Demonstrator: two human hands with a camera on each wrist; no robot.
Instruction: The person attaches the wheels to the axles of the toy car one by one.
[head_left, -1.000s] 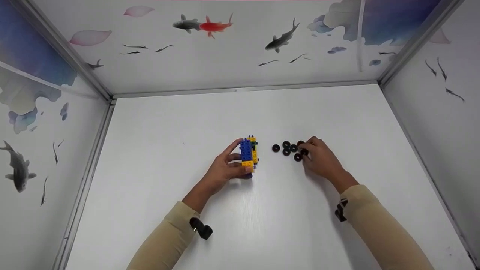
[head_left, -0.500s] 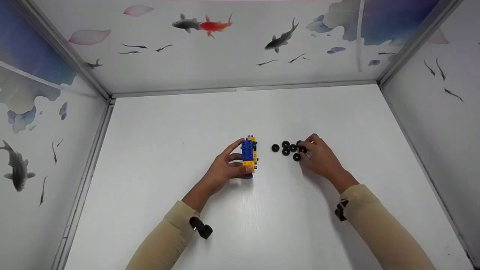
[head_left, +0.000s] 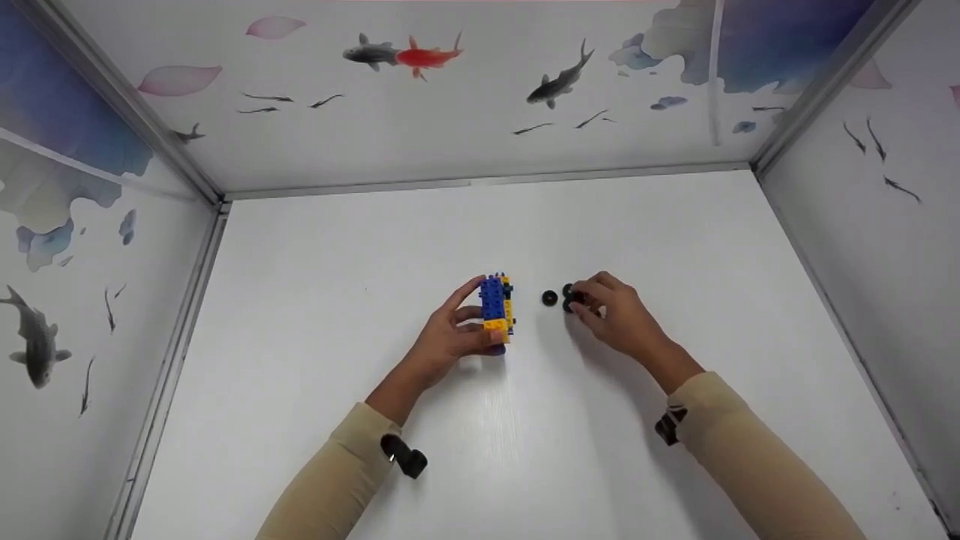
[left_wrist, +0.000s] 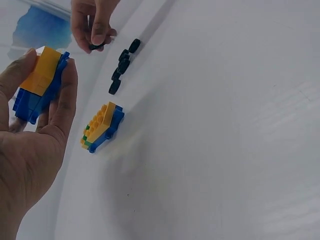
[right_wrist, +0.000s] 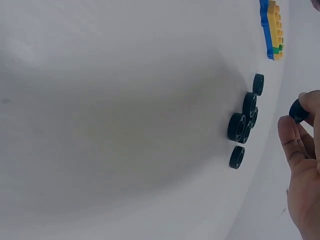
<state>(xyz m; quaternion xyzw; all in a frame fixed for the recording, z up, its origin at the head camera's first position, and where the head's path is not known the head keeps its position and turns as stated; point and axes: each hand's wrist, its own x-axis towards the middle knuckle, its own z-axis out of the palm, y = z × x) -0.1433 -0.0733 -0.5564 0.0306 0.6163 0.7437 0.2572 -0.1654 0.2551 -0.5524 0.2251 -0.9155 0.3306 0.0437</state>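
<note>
My left hand [head_left: 442,337] grips a blue and yellow toy-brick assembly [head_left: 493,298] between thumb and fingers, held up off the table. A second brick assembly [left_wrist: 102,125], yellow with a green bit on a blue base, lies on the table beyond it and is mostly covered in the head view. My right hand [head_left: 622,315] pinches a small black toy wheel [right_wrist: 298,111] between thumb and fingers, above the table. Under and beside that hand lie several more black wheels [right_wrist: 236,126] in a loose cluster; one wheel [head_left: 550,298] sits apart on the left.
The white table [head_left: 360,247] is enclosed by a back wall [head_left: 480,127] and side walls printed with fish and clouds. Metal strips edge the table along the walls. Each sleeve carries a black wrist camera [head_left: 405,456].
My right hand has moved left from the right end of the wheel cluster, with a wheel now lifted in its fingers. My left hand and its brick assembly have stayed nearly still.
</note>
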